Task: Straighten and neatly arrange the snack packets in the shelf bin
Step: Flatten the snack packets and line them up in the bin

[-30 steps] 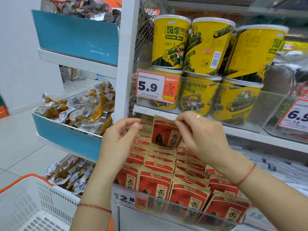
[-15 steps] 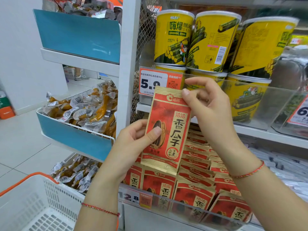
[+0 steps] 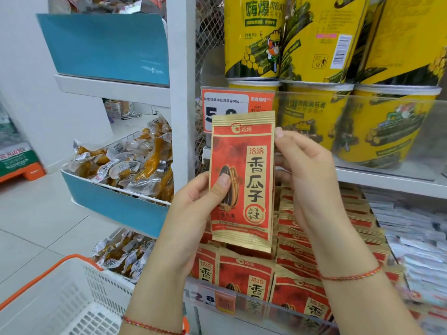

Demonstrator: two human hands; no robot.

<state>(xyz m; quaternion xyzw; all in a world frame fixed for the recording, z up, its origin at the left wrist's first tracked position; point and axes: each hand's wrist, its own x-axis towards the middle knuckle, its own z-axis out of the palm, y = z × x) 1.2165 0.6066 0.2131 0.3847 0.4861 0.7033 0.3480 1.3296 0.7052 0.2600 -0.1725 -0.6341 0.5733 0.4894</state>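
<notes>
Right now you hold one flat red-and-gold paper packet of sunflower seeds (image 3: 242, 182) upright in the air, above the clear-fronted shelf bin (image 3: 256, 304) where the other matching red packets (image 3: 246, 279) stand in leaning rows. Your left hand (image 3: 193, 213) pinches its lower left edge, thumb pressed on the printed seed; your right hand (image 3: 307, 175) holds the right edge, a fingertip showing at the front and the rest curled behind.

The risk, as I judge it, lies in the return. The rows below are packed close and tilted, so if you push this packet down without first parting a gap, its bottom seam may catch and crumple, or knock the neighbours further askew. Let go with one hand too early and the thin packet could flop sideways.

The packet reads 洽洽 at the top and 香瓜子 down its face. Behind it, an orange-and-white price label (image 3: 238, 105) shows 90g and a partly hidden price; the tall yellow snack tubs (image 3: 316, 37) read 嗨爆. The bin's own tag (image 3: 205, 298) shows 12.8.
</notes>
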